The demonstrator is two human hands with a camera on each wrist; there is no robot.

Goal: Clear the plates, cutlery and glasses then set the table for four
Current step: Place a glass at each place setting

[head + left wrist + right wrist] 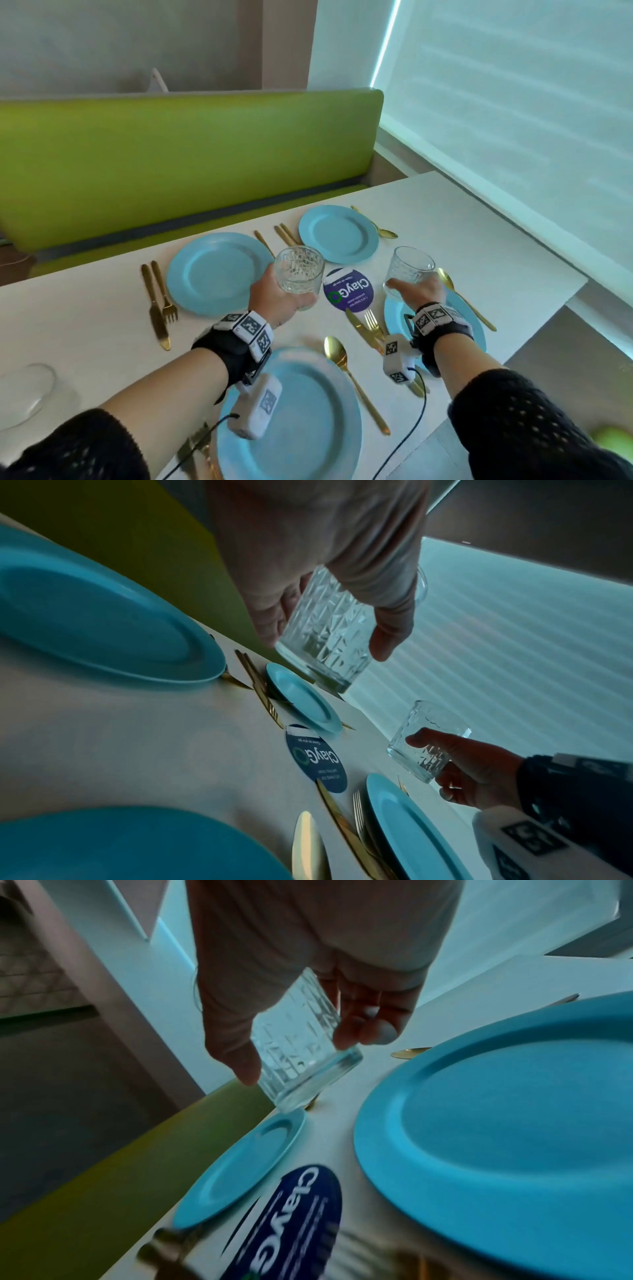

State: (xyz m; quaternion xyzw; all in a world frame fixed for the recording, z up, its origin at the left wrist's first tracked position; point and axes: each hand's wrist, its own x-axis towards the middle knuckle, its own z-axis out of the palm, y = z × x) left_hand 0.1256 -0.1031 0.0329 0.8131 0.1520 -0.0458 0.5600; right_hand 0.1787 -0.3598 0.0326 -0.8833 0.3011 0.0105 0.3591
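My left hand (284,301) grips a clear cut-glass tumbler (299,272) above the table's middle, beside the far left blue plate (215,274). In the left wrist view the same tumbler (329,637) hangs well off the tabletop. My right hand (418,289) holds a second tumbler (407,270), tilted, over the near right blue plate (476,339); its base (308,1069) is in the air above the table. Another blue plate (337,234) lies at the far right and one more (294,418) sits nearest me. Gold knives, forks and spoons flank each plate.
A round dark-blue sticker (347,289) lies on the white table (85,342) between the plates. A clear glass dish (25,394) sits at the near left edge. A green bench (171,154) backs the far side; the table's right edge (548,308) drops to the floor.
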